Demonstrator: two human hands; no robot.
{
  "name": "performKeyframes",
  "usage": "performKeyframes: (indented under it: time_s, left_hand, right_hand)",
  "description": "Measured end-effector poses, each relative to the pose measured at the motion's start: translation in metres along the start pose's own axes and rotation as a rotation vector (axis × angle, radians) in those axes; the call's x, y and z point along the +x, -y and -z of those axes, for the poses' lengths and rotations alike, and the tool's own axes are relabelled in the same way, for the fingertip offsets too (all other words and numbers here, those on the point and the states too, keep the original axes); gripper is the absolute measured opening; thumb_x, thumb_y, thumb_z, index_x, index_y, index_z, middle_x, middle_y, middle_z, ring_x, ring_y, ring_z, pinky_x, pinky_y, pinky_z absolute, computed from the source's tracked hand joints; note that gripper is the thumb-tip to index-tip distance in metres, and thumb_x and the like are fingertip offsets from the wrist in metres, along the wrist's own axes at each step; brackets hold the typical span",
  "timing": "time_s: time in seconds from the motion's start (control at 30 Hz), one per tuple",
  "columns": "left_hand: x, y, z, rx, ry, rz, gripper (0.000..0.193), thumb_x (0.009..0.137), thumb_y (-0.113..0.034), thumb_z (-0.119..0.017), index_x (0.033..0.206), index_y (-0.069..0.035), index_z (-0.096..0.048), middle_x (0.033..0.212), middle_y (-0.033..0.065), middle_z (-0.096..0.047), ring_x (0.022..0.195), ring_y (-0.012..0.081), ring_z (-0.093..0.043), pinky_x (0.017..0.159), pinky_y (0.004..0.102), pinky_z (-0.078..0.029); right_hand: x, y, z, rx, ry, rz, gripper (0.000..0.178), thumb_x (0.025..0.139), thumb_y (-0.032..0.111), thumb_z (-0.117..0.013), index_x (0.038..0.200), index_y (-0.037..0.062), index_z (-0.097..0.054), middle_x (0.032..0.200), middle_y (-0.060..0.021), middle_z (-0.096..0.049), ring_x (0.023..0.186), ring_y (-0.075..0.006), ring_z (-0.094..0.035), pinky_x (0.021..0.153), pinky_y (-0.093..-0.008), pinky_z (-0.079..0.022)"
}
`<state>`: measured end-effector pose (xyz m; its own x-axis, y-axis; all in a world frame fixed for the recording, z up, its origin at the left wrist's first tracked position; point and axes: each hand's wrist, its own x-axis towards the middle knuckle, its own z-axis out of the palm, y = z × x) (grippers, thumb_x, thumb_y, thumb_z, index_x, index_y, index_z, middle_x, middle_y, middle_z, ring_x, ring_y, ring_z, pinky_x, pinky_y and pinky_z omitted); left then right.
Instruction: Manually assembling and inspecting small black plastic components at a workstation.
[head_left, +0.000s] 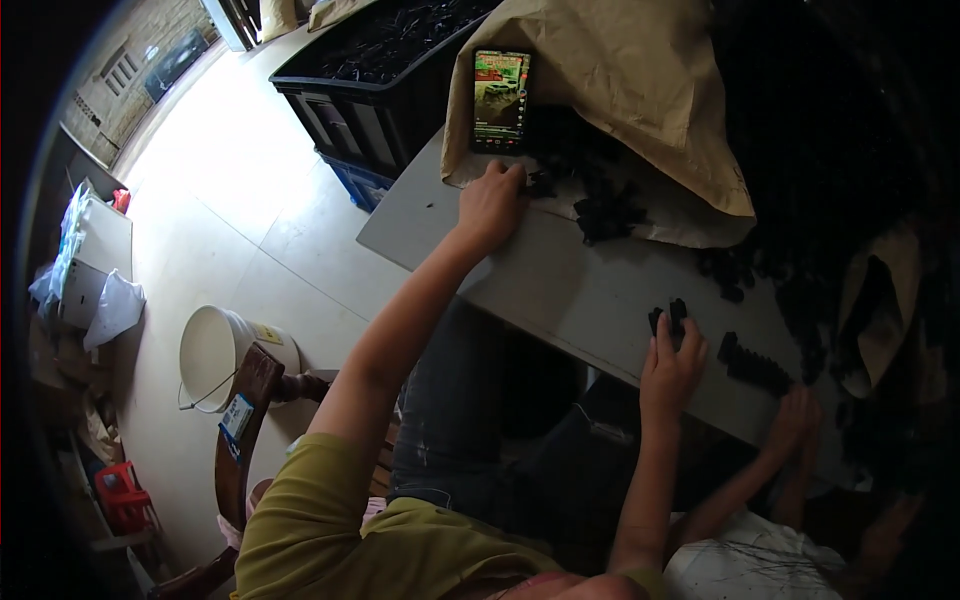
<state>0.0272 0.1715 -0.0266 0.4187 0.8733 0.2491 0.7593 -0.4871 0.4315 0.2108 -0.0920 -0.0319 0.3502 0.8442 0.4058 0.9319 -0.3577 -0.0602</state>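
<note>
My left hand (490, 205) rests at the table's left end, just below a phone (500, 100) propped upright with its screen lit. Its fingers are curled down beside loose black pieces (605, 210); whatever they may hold is hidden. My right hand (672, 365), nearer the table's front edge, has its fingertips closed on a small black plastic piece (677, 310). To the right of it lies a row of black pieces (752, 367) set side by side. A second person's hands (795, 420) are at the near end of that row.
A brown paper sack (640, 80) lies open on the grey table (570, 290), black pieces spilling from its mouth. Behind it is a black crate (350, 115) full of dark parts. A white bucket (235, 355) and a wooden chair (235, 450) stand at left.
</note>
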Motion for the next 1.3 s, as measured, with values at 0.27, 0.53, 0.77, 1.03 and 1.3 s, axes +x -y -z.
performKeyframes:
  time_s: [0.27,0.53,0.77,1.03,1.3]
  left_hand:
    - [-0.074,-0.03,0.015,-0.629,0.133,-0.282,0.026,0.071,-0.003,-0.066,0.097,-0.008,-0.062,0.085,0.0097,-0.06,0.08,0.0219,-0.063,0.068,0.0322,-0.05]
    - [-0.106,-0.07,0.0,-0.657,0.391,-0.327,0.027,0.071,-0.009,-0.069,0.098,-0.006,-0.064,0.09,0.01,-0.067,0.083,0.0284,-0.065,0.075,0.0351,-0.05]
    - [-0.108,-0.068,-0.004,-0.723,0.419,-0.355,0.032,0.072,-0.008,-0.069,0.103,-0.007,-0.066,0.095,0.0111,-0.068,0.088,0.0272,-0.065,0.079,0.0333,-0.05]
    - [-0.109,-0.067,0.001,-0.778,0.469,-0.339,0.032,0.072,-0.007,-0.068,0.105,-0.007,-0.066,0.097,0.013,-0.068,0.09,0.0288,-0.065,0.08,0.0339,-0.049]
    - [-0.106,-0.063,-0.003,-0.792,0.488,-0.424,0.034,0.073,-0.006,-0.067,0.107,-0.007,-0.066,0.099,0.014,-0.067,0.092,0.0297,-0.064,0.08,0.0346,-0.049]
  right_hand:
    - [-0.009,0.008,0.011,0.353,0.059,-0.106,0.03,0.078,0.003,-0.063,0.108,0.0007,-0.059,0.102,-0.0136,-0.055,0.091,-0.0277,-0.059,0.078,-0.0377,-0.048]
    - [0.004,0.031,0.029,0.815,0.217,-0.127,0.03,0.071,0.0,-0.063,0.1,-0.0025,-0.057,0.094,-0.014,-0.055,0.084,-0.0302,-0.06,0.072,-0.0378,-0.049]
    - [0.002,0.04,0.031,0.735,0.22,-0.031,0.029,0.072,-0.001,-0.064,0.101,-0.0025,-0.059,0.098,-0.0136,-0.054,0.088,-0.0293,-0.059,0.074,-0.0373,-0.049]
    - [-0.005,0.037,0.03,0.641,0.147,-0.013,0.034,0.072,-0.001,-0.065,0.105,-0.0017,-0.06,0.1,-0.0132,-0.052,0.09,-0.029,-0.058,0.076,-0.037,-0.049]
    - [-0.003,0.038,0.035,0.638,0.124,-0.004,0.035,0.069,-0.004,-0.066,0.104,-0.0017,-0.063,0.098,-0.0119,-0.053,0.088,-0.026,-0.058,0.076,-0.0341,-0.048]
